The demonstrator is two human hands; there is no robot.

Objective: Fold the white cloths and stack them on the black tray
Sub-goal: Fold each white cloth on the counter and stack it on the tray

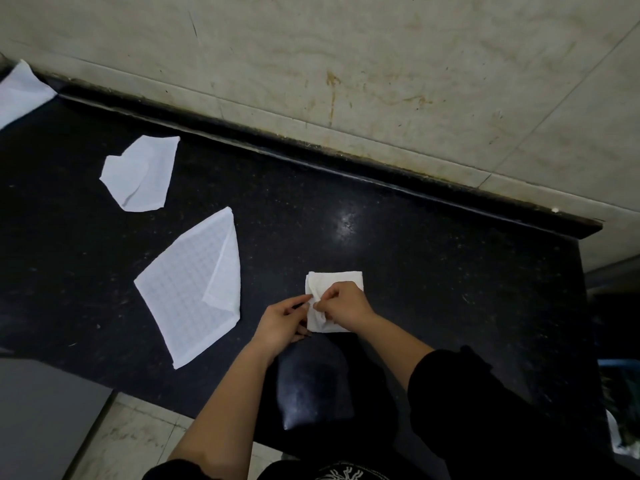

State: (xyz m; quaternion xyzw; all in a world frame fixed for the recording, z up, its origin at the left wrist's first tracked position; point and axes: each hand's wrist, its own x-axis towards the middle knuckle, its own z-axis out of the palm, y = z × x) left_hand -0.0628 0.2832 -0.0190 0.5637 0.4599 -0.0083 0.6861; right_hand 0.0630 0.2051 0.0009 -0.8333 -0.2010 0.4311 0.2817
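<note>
A small folded white cloth (341,280) lies on the black counter near its front edge. My right hand (344,303) rests on it and pinches a raised fold at its left side. My left hand (285,322) meets it there, fingertips pinching the same edge. Just below the hands sits a shiny black tray (313,386), partly hidden by my forearms. Further left lie a large white cloth (190,289) with one side turned over, a smaller crumpled white cloth (142,173), and another white cloth (19,91) at the far left edge.
The black counter (433,271) ends at a raised lip against a stained beige wall (346,64). A grey panel (41,410) and tiled floor show at the lower left. Something blue-rimmed (620,368) sits off the counter's right end.
</note>
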